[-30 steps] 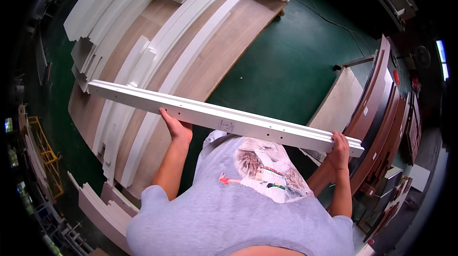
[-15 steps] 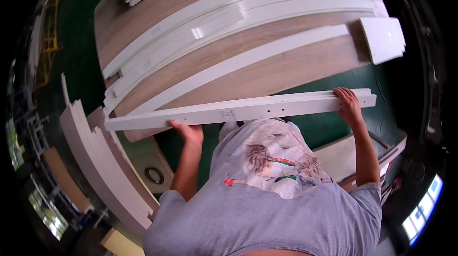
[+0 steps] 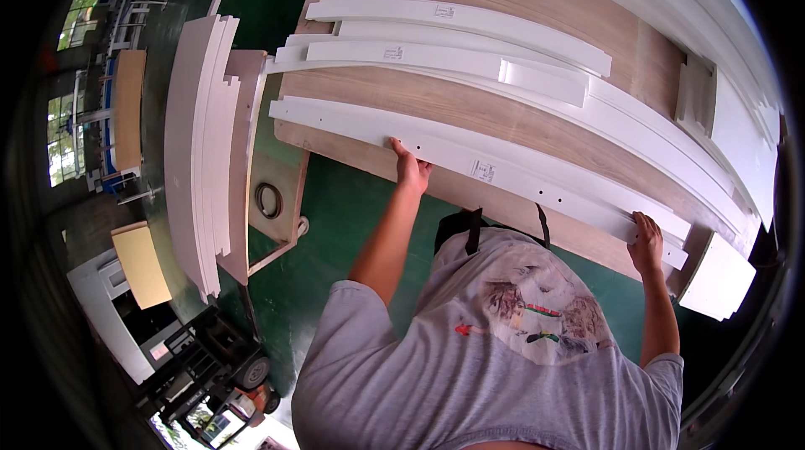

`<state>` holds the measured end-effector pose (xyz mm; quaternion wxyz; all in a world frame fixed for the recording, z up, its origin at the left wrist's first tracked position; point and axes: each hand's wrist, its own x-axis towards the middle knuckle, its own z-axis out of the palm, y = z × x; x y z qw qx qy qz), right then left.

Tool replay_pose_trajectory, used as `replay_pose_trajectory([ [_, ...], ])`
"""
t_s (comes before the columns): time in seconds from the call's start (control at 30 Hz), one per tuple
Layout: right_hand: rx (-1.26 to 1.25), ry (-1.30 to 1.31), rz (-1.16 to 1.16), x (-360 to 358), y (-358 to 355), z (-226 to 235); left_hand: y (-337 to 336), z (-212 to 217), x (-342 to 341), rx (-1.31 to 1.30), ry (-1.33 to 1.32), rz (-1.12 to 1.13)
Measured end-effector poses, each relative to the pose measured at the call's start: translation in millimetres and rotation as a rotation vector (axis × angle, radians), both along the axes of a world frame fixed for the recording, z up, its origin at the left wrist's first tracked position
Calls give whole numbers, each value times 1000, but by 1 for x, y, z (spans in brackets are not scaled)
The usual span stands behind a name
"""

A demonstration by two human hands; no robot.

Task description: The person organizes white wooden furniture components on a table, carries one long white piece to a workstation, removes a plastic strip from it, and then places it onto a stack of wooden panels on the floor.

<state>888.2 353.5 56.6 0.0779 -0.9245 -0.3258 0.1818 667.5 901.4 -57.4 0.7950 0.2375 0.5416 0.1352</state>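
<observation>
A long white board [image 3: 453, 156] with small drilled holes and a printed label slants over the near edge of the wood-topped table [image 3: 369, 163]. My left hand [image 3: 409, 166] grips its near edge left of the middle, thumb side up against the face. Close to the board's right end, my right hand [image 3: 645, 242] is closed round it, fingers over the top. Another white strip [image 3: 667, 217] shows just behind that end. Whether the board rests on the tabletop or hangs just above it, I cannot tell.
Several white boards [image 3: 470, 77] lie farther back on the table. A white panel [image 3: 719, 276] juts out at the right corner, and larger white panels [image 3: 742, 135] line the far right. To my left stands a stack of pale boards [image 3: 201, 156]. A forklift [image 3: 222, 366] is at lower left.
My view has turned to the left. Both hands have carried the white board away from my body to the table's near edge, its label and holes still facing me.
</observation>
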Motion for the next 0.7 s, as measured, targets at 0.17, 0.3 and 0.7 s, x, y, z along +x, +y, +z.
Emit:
replay_pose_trajectory([
  [0.17, -27, 41, 10, 20, 2, -1, 2, -2, 10, 8, 123, -136],
  [0.3, -30, 5, 44, 27, -6, -7, 2, -10, 8, 85, 260, -281],
  [0.7, -50, -62, 105, 42, -8, -102, 12, -16, -6, 303, 506, -539],
])
